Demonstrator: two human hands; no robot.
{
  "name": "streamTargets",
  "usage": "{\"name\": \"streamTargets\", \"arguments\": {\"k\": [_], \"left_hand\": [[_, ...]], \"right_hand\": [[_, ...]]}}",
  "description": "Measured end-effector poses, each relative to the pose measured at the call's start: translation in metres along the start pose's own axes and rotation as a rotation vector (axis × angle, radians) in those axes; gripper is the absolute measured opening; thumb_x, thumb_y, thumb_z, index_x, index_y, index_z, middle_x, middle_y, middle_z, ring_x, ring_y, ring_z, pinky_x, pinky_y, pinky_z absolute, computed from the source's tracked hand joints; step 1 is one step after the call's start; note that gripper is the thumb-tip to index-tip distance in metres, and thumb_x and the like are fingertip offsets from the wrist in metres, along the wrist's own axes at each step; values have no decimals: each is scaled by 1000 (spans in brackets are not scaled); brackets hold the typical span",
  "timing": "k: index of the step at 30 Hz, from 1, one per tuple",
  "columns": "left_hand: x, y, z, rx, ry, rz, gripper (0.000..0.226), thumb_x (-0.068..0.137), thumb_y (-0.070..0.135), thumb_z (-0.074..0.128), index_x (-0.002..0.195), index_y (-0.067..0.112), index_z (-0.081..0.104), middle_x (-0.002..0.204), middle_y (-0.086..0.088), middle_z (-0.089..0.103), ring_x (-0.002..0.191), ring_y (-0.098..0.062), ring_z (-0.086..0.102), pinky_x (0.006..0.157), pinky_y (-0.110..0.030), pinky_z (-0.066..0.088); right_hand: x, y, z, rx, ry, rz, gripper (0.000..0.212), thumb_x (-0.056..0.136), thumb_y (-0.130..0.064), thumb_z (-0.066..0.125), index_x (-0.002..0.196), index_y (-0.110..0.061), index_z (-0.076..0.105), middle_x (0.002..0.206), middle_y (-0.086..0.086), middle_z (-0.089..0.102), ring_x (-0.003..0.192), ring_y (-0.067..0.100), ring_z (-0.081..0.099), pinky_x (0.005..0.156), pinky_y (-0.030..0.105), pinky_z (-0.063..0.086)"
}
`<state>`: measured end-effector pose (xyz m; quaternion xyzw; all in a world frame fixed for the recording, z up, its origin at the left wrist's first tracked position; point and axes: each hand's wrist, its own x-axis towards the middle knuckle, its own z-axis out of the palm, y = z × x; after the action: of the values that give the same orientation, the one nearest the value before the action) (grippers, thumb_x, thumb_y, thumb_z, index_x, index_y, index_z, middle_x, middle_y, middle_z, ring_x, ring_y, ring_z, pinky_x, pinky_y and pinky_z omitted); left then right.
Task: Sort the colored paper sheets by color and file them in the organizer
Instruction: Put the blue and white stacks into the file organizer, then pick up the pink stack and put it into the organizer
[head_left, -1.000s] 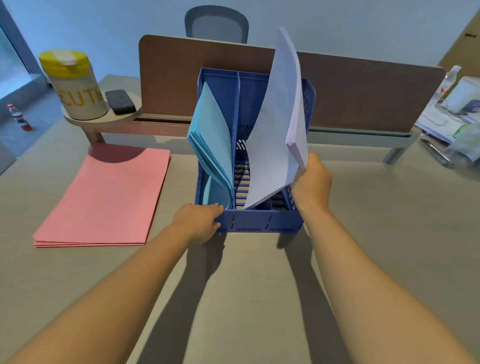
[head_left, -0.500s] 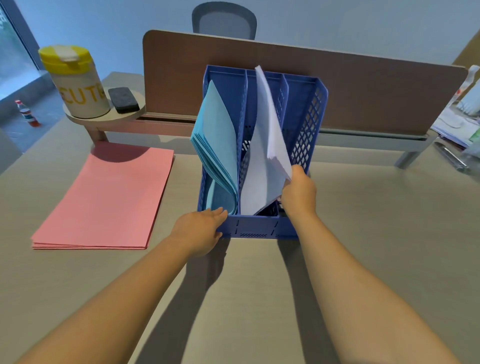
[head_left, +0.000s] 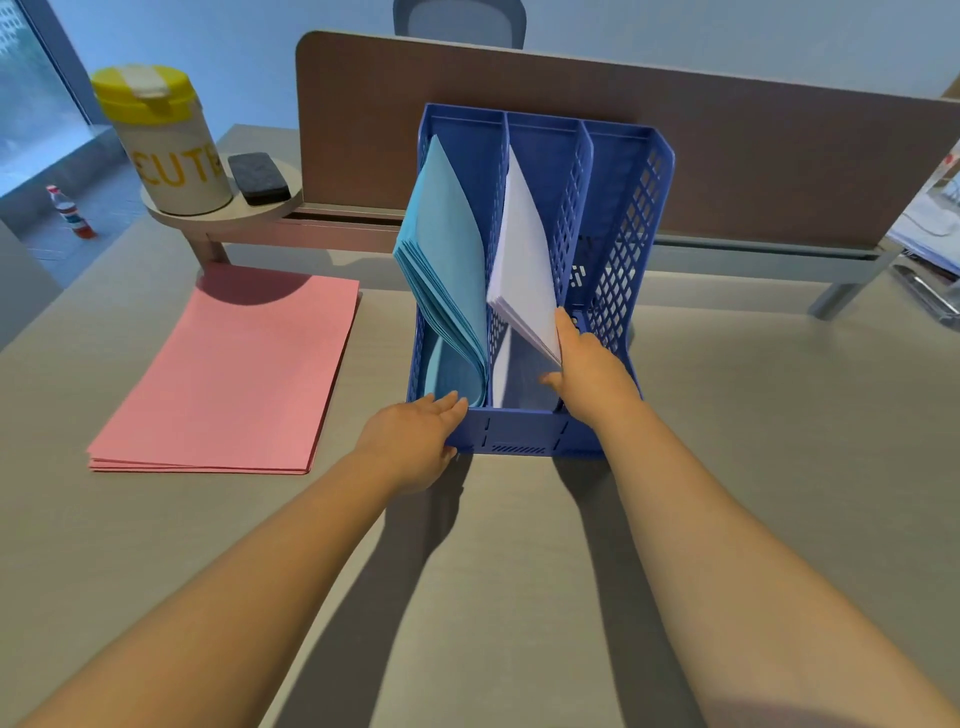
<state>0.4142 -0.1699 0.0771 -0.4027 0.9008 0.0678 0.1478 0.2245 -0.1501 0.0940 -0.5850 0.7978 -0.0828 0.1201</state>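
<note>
Blue organizer (head_left: 618, 249) stands upright on counter (head_left: 753, 467), at 12 o'clock from the hands. Light blue sheets (head_left: 447, 270) curl in left slot, white sheets (head_left: 522, 280) lean in middle slot. Right hand (head_left: 589, 366) grips white stack's lower right edge. Left hand (head_left: 415, 436) lies flat, fingers straight, touching organizer's front left corner. Pink sheets (head_left: 234, 374) lie flat at 9 o'clock.

One head-worn camera looks forward and down — close over the desk (head_left: 519, 597) — no second view.
</note>
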Motion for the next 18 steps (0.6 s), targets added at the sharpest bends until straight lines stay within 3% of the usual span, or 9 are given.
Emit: {"name": "streamTargets", "arguments": {"k": [4,7,18], "left_hand": [[1,-1,4,-8,-6,-4,61,99,34,34,150,19,2,159,-1,2,146,-21,12,116,-35,21],[-9,-3,8,-42,18,-54,63,98,36,36,150,16,5,159,-7,1,147,-25,5,119,-38,15],[-108,-76,14,-84,36,-333,59,98,39,35,148,15,16,158,-6,8,147,-25,8,118,-38,18]], "right_hand": [[-17,8,-4,-88,-12,33,49,95,-24,49,139,-11,31,134,17,41,122,33,41,95,42,41],[-39,9,-8,-153,35,45,40,96,-23,43,133,-8,41,137,14,41,125,31,40,98,39,39],[-88,-70,11,-127,-72,-117,40,98,-29,40,133,-10,44,135,9,45,123,27,42,98,37,38]]}}
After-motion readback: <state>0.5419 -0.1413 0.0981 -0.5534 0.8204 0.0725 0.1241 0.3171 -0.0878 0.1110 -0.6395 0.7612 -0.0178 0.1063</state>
